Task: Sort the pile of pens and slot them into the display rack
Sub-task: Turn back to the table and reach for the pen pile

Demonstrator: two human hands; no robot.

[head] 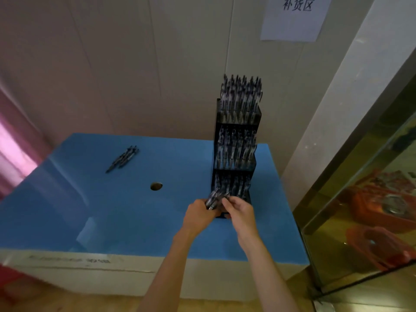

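Gripping a pen bundle (pixel 215 200), left hand (pixel 199 216) curled at frame centre | right hand (pixel 238 210) fingers pinched one pen | display rack (pixel 235 154) beside desk (pixel 112 210) right edge | loose pens (pixel 122 158) upper left

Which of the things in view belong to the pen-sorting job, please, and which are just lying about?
Part of the job:
- display rack
- bundle of pens held by the left hand
- right hand picking at the bundle
- loose pens on the blue table

Just lying about:
- paper sign on the wall
- hole in the tabletop
- glass cabinet
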